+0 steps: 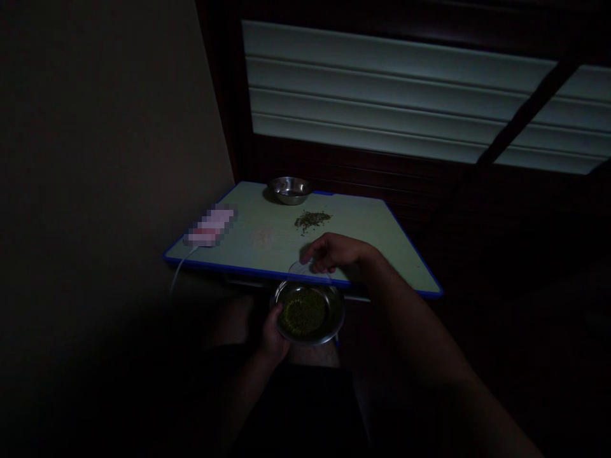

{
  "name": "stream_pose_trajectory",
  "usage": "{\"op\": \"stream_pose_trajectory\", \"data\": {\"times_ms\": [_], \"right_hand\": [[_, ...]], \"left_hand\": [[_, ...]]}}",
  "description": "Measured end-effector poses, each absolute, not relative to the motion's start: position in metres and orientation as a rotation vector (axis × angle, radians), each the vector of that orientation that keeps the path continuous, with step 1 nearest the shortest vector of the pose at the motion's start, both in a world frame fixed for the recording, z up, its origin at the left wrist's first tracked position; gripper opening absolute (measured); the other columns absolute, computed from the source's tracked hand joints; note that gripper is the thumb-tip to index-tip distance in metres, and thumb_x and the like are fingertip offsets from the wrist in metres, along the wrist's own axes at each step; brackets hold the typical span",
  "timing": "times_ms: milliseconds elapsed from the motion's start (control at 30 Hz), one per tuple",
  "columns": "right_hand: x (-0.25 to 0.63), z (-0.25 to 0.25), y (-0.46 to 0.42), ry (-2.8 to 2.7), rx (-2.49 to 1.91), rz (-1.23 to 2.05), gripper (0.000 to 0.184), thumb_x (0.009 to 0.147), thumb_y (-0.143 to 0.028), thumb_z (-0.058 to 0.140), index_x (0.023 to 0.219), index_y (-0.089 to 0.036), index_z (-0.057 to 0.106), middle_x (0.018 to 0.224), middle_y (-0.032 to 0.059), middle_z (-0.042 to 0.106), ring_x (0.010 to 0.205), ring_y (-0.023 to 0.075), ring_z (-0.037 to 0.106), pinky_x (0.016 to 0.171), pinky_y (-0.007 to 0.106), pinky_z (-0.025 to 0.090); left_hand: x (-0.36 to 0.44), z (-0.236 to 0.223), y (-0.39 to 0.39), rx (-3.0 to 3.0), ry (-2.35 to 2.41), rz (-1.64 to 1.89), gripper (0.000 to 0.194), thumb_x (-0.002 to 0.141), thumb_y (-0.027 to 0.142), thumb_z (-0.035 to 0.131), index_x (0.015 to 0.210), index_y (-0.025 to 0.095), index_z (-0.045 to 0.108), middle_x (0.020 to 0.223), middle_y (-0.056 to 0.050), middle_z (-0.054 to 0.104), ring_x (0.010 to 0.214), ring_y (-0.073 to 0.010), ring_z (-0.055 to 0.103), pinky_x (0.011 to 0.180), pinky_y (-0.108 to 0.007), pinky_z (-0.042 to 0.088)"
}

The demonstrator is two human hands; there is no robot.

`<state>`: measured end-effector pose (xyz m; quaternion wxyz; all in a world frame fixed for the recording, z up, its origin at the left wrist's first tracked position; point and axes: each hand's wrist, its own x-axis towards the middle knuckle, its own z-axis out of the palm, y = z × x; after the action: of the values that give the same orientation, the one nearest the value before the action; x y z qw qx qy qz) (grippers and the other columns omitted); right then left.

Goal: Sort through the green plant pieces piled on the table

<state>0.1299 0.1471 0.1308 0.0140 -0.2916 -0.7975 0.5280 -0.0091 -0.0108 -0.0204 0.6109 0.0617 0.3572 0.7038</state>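
My left hand [275,336] grips the left rim of a shiny metal bowl [335,318], held just below the table's front edge over my lap. Small green grains [304,312], which look like mung beans, cover its bottom. Above the table's front edge, my right hand [329,252] has its fingers closed on a clear, thin round piece [300,270], perhaps a plastic lid or shallow dish. That piece overhangs the far rim of the bowl. Just beyond my right hand lies a loose pile of darker grains [311,220] on the tabletop.
A second metal bowl [290,191] stands at the back of the pale, blue-edged table [367,222]. A faint patch of pale bits [263,236] lies left of centre. A blurred-out phone-like object [211,225] with a white cable [179,270] rests at the left. The room is dim.
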Motion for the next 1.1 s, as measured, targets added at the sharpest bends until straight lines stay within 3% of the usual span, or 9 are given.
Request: {"op": "stream_pose_trajectory", "data": {"times_ms": [167,333,500,633,767,933,1100], "right_hand": [[0.134,0.131,0.162,-2.432,-0.825,1.709,0.035,0.067,-0.02,0.071,0.1,-0.012,0.065,0.064,-0.0025,0.064,0.052,0.007,0.052,0.052,0.021,0.043],[0.146,0.139,0.189,-2.133,-0.946,1.544,0.013,0.063,-0.018,0.066,0.073,-0.014,0.058,0.054,-0.0043,0.057,0.047,0.0069,0.047,0.048,0.02,0.038],[0.154,0.132,0.206,-1.771,-1.076,1.377,0.019,0.06,-0.024,0.065,0.068,-0.018,0.049,0.059,0.0015,0.063,0.048,0.0104,0.052,0.045,0.021,0.037],[0.16,0.114,0.21,-1.595,-1.166,1.221,0.022,0.058,-0.026,0.066,0.07,-0.019,0.049,0.051,-0.0031,0.054,0.042,0.0094,0.045,0.042,0.021,0.032],[0.162,0.107,0.208,-1.525,-1.169,1.097,0.023,0.055,-0.029,0.065,0.07,-0.018,0.052,0.053,-0.0048,0.052,0.046,0.009,0.045,0.046,0.021,0.035],[0.157,0.108,0.209,-1.52,-1.166,0.964,0.022,0.052,-0.026,0.061,0.071,-0.017,0.056,0.058,-0.0043,0.054,0.051,0.009,0.045,0.051,0.022,0.037],[0.157,0.104,0.21,-1.585,-1.267,0.84,0.014,0.06,-0.031,0.058,0.062,-0.017,0.055,0.058,-0.0015,0.056,0.054,0.0101,0.046,0.054,0.023,0.037]], "left_hand": [[-0.009,-0.019,-0.011,0.128,0.834,1.614,0.032,0.069,0.037,0.065,0.093,0.016,0.072,0.093,-0.009,0.075,0.108,-0.0307,0.062,0.099,-0.044,0.043],[-0.01,-0.017,-0.013,0.104,0.854,1.601,0.029,0.069,0.036,0.065,0.09,0.016,0.072,0.089,-0.009,0.074,0.107,-0.032,0.062,0.097,-0.045,0.045],[-0.011,-0.017,-0.014,0.094,0.862,1.59,0.029,0.07,0.036,0.065,0.09,0.016,0.072,0.09,-0.01,0.074,0.106,-0.0323,0.062,0.095,-0.045,0.046],[-0.011,-0.017,-0.013,0.097,0.875,1.594,0.029,0.069,0.036,0.065,0.09,0.017,0.071,0.09,-0.009,0.074,0.1,-0.0305,0.065,0.093,-0.044,0.048],[-0.011,-0.018,-0.013,0.101,0.868,1.637,0.031,0.067,0.035,0.066,0.094,0.018,0.071,0.09,-0.007,0.075,0.094,-0.0271,0.067,0.091,-0.041,0.049],[-0.012,-0.019,-0.014,0.099,0.878,1.605,0.031,0.067,0.035,0.066,0.093,0.018,0.07,0.088,-0.007,0.074,0.098,-0.0297,0.066,0.091,-0.043,0.049],[-0.012,-0.02,-0.013,0.11,0.885,1.601,0.032,0.066,0.037,0.065,0.092,0.018,0.07,0.087,-0.008,0.074,0.103,-0.0322,0.064,0.091,-0.045,0.049]]}}
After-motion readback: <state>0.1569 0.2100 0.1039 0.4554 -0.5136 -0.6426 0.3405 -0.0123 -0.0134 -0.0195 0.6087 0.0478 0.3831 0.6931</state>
